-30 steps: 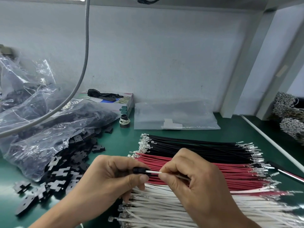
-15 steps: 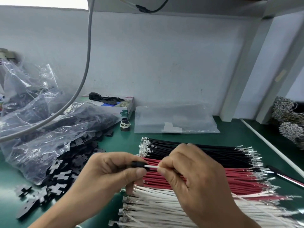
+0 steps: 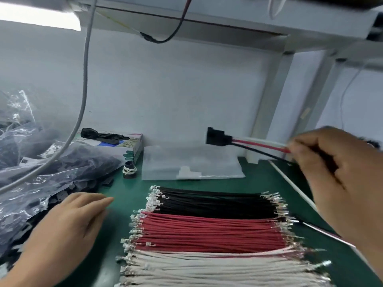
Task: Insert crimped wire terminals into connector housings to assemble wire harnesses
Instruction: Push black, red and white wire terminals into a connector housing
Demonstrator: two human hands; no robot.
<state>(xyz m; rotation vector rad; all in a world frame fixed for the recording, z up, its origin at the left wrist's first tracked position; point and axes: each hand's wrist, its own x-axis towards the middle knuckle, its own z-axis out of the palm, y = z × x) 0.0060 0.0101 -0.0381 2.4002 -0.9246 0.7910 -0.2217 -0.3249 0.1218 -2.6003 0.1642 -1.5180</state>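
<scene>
The two hands have parted since half a second ago. Nearest, the left hand [image 3: 68, 222] reaches flat, fingers relaxed and empty, toward the loose black plastic housings [image 3: 62, 198] on the green bench [image 3: 126, 195]. Farther off, the right hand [image 3: 335, 172] pinches the wires of a finished black three-wire harness [image 3: 219, 137], lifting it away rightward; this unit looks complete. Motion blur hides the fingertips' grip, and the wires' far ends lie behind the hand.

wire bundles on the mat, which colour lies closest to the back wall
The black bundle. It is the farthest row from the camera; the red bundle lies in the middle and the white bundle nearest the camera.
</scene>
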